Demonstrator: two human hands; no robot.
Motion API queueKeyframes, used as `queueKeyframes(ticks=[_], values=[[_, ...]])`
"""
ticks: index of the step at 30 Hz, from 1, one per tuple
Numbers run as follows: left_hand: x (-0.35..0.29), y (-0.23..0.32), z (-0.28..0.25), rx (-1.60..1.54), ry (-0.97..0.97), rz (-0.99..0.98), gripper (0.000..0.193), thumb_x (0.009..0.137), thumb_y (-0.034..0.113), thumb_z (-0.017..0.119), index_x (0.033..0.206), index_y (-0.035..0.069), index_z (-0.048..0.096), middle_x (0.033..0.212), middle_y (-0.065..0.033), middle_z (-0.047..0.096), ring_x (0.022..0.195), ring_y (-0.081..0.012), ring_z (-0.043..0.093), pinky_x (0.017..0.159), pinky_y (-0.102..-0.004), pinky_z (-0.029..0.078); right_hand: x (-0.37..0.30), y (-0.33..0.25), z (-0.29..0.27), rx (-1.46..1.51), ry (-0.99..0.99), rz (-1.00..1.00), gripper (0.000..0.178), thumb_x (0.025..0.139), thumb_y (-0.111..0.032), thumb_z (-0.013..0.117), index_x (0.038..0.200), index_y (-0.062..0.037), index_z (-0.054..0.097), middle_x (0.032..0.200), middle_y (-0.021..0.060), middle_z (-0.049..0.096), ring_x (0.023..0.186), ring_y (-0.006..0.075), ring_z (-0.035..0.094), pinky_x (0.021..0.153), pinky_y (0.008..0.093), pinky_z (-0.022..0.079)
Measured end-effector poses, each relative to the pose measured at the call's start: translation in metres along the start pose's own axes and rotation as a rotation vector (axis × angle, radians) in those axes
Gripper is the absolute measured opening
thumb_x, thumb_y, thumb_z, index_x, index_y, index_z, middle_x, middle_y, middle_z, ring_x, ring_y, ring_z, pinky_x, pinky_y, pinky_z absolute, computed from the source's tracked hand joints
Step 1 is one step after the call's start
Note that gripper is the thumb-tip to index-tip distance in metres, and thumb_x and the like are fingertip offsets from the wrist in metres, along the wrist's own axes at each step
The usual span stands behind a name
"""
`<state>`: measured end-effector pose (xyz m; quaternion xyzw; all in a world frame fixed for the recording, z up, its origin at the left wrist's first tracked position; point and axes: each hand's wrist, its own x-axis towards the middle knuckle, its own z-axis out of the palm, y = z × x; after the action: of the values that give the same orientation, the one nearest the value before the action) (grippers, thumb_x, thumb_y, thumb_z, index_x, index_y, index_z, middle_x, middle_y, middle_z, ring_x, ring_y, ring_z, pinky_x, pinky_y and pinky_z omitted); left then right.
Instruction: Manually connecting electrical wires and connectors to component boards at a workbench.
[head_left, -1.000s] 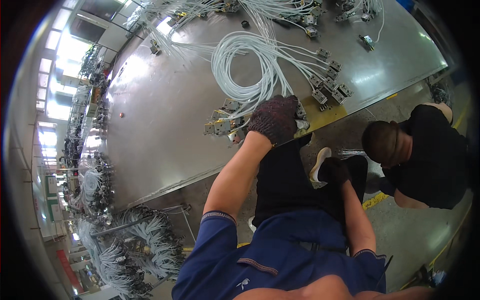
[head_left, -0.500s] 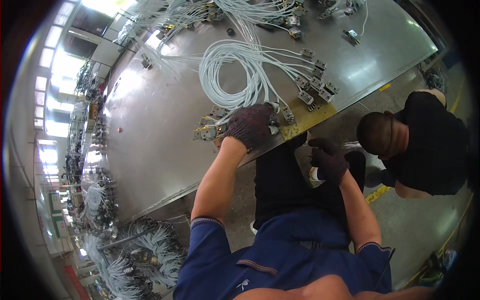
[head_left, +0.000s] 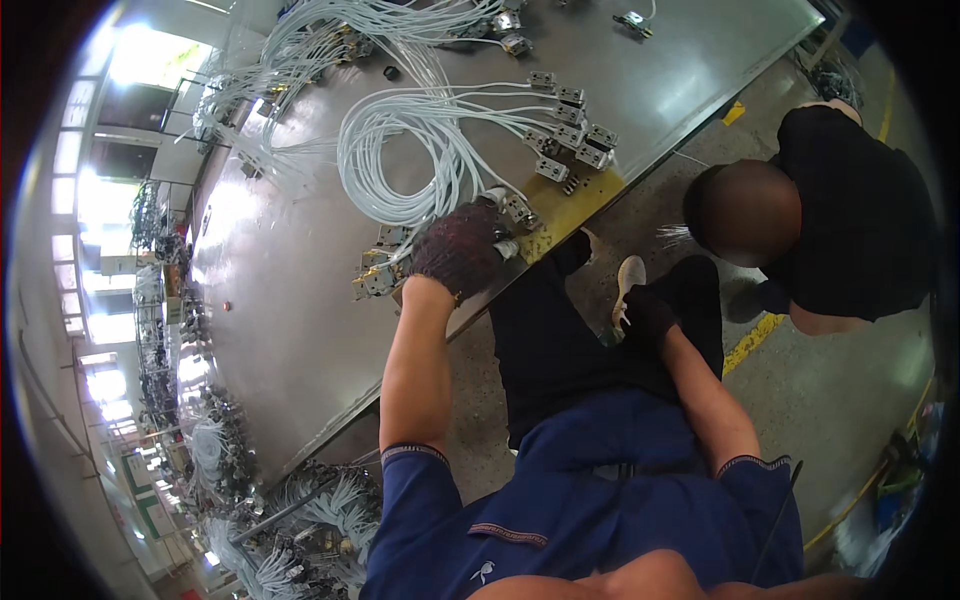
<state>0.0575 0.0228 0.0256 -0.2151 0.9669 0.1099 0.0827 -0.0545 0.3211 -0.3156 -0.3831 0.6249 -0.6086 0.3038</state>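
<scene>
My left hand, in a dark knitted glove, lies at the table's near edge with its fingers curled in. Whatever those fingers hold is hidden under the glove. Just beyond its fingertips sits a metal cable connector at the end of a white cable. Left of the wrist are several more metal connectors. A coil of white cables lies beyond the hand. Over my dark trousers, near the knee, is my right hand, gloved too; its fingers blend into the dark cloth.
Several connectors lie by a yellow plate on the metal table. More cable bundles cover its far side. A person in black bends low at the right. Racks of cables stand at lower left.
The view has shifted, so the table and coil appear farther left and up. My right hand has come down to my leg. My left hand stays beside the same connector.
</scene>
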Motion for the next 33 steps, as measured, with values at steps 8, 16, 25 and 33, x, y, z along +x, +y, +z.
queueKeyframes(ticks=[8, 16, 25, 33], values=[[0.027, 0.014, 0.004, 0.142, -0.179, -0.191, 0.034, 0.081, 0.012, 0.064, 0.114, 0.003, 0.063, 0.107, -0.0249, 0.071, 0.1, -0.0422, 0.069, 0.086, -0.0496, 0.055, 0.008, -0.053, -0.018, -0.747, -0.301, 0.336, 0.026, 0.088, -0.013, 0.068, 0.112, -0.0031, 0.064, 0.099, 0.015, 0.068, 0.094, 0.0295, 0.067, 0.082, 0.0382, 0.056], [0.023, 0.005, 0.027, 0.07, 0.01, -0.124, 0.029, 0.082, 0.015, 0.067, 0.107, 0.0, 0.065, 0.103, -0.0252, 0.07, 0.098, -0.0432, 0.068, 0.084, -0.0497, 0.055, 0.004, -0.027, -0.015, -0.773, -0.232, 0.251, 0.022, 0.08, -0.012, 0.073, 0.097, -0.005, 0.061, 0.094, 0.0164, 0.067, 0.087, 0.0342, 0.067, 0.074, 0.0413, 0.054], [0.026, 0.0, 0.033, 0.076, 0.032, -0.129, 0.03, 0.085, 0.02, 0.069, 0.108, 0.0, 0.065, 0.105, -0.0255, 0.07, 0.103, -0.0424, 0.067, 0.085, -0.0485, 0.054, -0.026, 0.153, -0.004, -0.189, -0.17, 0.194, 0.016, 0.094, -0.019, 0.06, 0.107, -0.0103, 0.058, 0.095, 0.006, 0.063, 0.088, 0.0213, 0.062, 0.077, 0.0396, 0.053], [0.026, 0.013, 0.024, 0.031, -0.02, -0.168, 0.036, 0.085, 0.024, 0.073, 0.112, 0.002, 0.065, 0.109, -0.0239, 0.07, 0.106, -0.0409, 0.066, 0.089, -0.0469, 0.053, -0.019, 0.148, 0.002, -0.062, -0.132, 0.503, 0.022, 0.094, -0.019, 0.061, 0.114, -0.0095, 0.055, 0.099, 0.0051, 0.06, 0.092, 0.0191, 0.059, 0.082, 0.0388, 0.053]])
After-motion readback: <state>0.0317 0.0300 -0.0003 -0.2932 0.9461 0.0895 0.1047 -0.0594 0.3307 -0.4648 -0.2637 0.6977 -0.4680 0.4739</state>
